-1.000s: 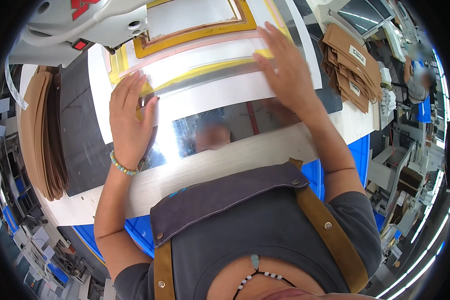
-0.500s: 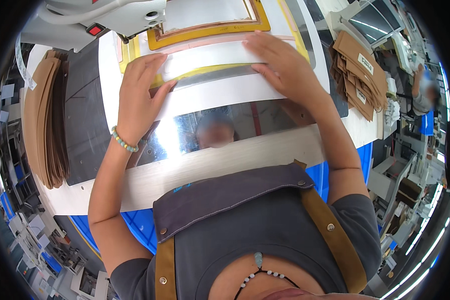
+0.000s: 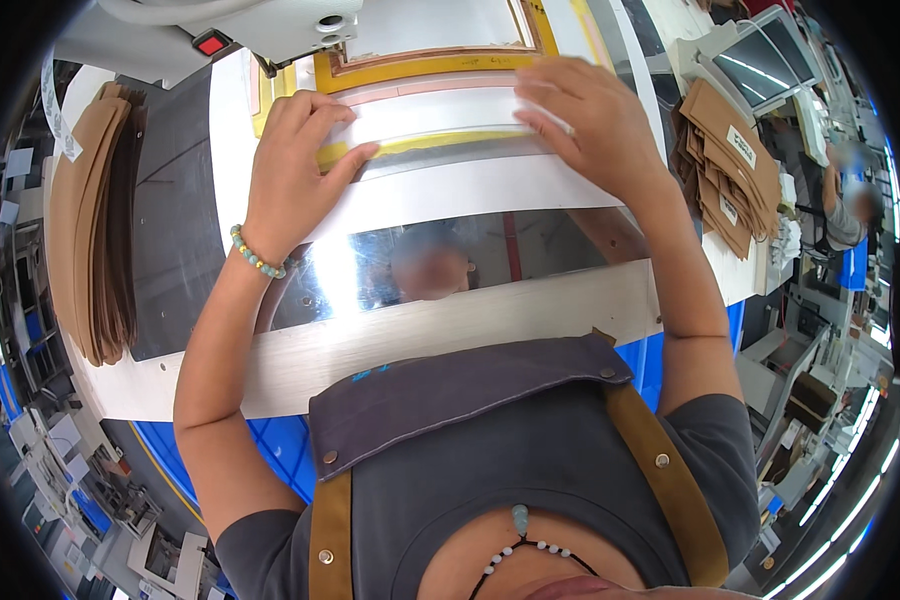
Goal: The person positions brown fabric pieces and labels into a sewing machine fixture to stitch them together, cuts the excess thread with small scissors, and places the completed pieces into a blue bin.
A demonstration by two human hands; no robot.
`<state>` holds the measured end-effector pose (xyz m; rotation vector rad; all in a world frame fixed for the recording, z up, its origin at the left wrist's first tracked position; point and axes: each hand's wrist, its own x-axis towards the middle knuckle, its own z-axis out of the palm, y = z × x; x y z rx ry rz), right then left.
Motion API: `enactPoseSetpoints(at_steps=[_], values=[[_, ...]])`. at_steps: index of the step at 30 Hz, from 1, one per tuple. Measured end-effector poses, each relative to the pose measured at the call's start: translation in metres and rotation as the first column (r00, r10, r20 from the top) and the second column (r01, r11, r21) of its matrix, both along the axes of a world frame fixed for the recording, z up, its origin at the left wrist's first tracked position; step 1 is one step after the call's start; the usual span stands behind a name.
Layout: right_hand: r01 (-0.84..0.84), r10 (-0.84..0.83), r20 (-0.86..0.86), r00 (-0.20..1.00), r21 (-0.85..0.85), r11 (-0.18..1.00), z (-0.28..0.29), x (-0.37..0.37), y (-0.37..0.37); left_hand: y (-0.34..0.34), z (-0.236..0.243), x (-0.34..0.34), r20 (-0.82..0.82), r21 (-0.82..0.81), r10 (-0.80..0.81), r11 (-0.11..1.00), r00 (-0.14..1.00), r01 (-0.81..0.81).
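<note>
My left hand rests over the left part of a white layered sheet, its fingers slightly bent and the thumb spread away from them. On the right side of the same sheet is my right hand, fingers and thumb apart, a little blurred; whether it touches cannot be told. Neither hand holds anything. Yellow tape and a pink strip run across the sheet between them. Just beyond lies a yellow frame with a brown inner border, cut off by the picture's top edge.
A white machine head with a red switch overhangs the upper left. Brown paper pieces stand stacked at the left and right. Near my body lies a shiny metal plate. A monitor and a co-worker are at the right.
The view has shifted slightly, so most things sit a little farther right. My left fingers are bent more than before; my right hand stays near the same part of the sheet.
</note>
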<state>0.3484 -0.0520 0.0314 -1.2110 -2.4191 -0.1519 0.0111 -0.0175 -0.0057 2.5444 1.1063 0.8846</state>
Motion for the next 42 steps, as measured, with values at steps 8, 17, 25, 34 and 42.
enactPoseSetpoints(at_steps=[8,17,25,34,42], values=[[-0.058,0.051,-0.100,0.994,-0.065,0.996,-0.022,-0.067,0.027,0.006,0.001,0.012,-0.027,-0.033,0.021,0.999,0.999,-0.022],[-0.076,0.046,-0.300,0.953,-0.089,0.993,-0.041,-0.084,0.028,0.000,-0.002,0.009,0.031,-0.113,0.065,0.992,0.997,-0.061],[-0.185,0.190,-0.191,0.963,0.044,0.982,-0.039,-0.081,0.035,0.000,0.002,0.007,0.072,-0.175,0.056,0.984,0.996,-0.043],[-0.188,0.095,-0.374,0.923,-0.219,0.957,-0.026,-0.069,0.041,0.000,-0.002,0.005,0.056,-0.153,0.040,0.988,0.998,-0.031],[-0.194,0.114,-0.412,0.904,-0.156,0.969,-0.030,-0.069,0.043,-0.001,0.000,0.008,0.066,-0.106,0.036,0.994,0.997,-0.029]])
